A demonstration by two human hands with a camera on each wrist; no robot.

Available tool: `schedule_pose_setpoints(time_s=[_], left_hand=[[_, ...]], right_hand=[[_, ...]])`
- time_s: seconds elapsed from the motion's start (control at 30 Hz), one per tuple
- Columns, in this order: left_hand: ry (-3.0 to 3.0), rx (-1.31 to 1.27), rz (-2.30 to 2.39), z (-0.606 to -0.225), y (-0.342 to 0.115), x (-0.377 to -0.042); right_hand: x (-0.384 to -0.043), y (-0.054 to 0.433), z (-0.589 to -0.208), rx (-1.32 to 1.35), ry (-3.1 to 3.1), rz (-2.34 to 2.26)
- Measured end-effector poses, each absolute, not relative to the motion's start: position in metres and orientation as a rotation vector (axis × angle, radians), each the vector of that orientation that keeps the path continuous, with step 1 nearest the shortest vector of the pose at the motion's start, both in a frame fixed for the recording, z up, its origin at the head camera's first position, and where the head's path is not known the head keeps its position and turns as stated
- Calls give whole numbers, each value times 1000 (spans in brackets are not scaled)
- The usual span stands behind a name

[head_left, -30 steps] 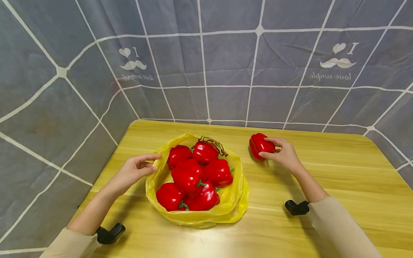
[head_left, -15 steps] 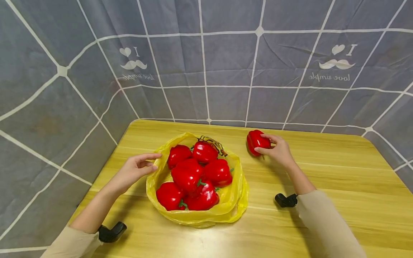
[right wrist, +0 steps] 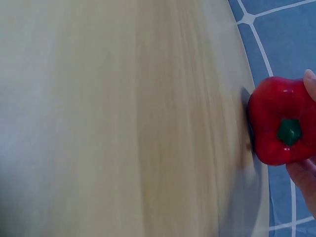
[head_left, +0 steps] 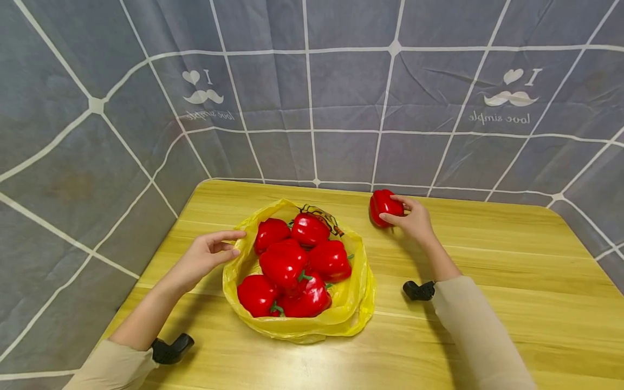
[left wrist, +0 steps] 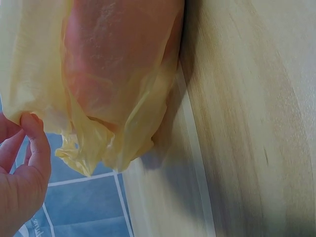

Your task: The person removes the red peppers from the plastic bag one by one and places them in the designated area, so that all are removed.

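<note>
A yellow plastic bag (head_left: 302,327) stands wide-mouthed on the table, with several glossy red bell peppers (head_left: 283,265) inside. My left hand (head_left: 207,257) pinches the left side of the bag's rim between thumb and fingers; the left wrist view shows the thumb against the thin plastic (left wrist: 98,148). To the right of the bag, my right hand (head_left: 416,219) grips another red bell pepper (head_left: 382,208) from its right side, near the table's back edge. Its green stem (right wrist: 289,132) shows in the right wrist view, with thumb and fingers on opposite sides.
The wood-grain table (head_left: 512,271) meets a grey curtain (head_left: 341,103) with white grid lines at the back and the left. Black wrist-worn devices (head_left: 173,348) sit at both sleeves.
My right hand has moved the gripped bell pepper a little left and toward the back of the table. My left hand has stayed at the bag's rim.
</note>
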State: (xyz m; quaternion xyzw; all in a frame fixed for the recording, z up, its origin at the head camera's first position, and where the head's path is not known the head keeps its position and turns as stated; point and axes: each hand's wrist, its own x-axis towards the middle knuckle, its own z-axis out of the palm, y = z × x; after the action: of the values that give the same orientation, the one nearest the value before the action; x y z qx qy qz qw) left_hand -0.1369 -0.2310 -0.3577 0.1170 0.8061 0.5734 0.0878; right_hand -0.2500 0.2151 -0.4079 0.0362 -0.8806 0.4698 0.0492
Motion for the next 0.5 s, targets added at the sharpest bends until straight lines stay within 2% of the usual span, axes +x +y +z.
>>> schedule_pose_setpoints(time_s=[0.5], left_hand=[[2393,337,1715,-358,-233,-136]], right_hand=[[-268,207,-407,48,-2692,1433]])
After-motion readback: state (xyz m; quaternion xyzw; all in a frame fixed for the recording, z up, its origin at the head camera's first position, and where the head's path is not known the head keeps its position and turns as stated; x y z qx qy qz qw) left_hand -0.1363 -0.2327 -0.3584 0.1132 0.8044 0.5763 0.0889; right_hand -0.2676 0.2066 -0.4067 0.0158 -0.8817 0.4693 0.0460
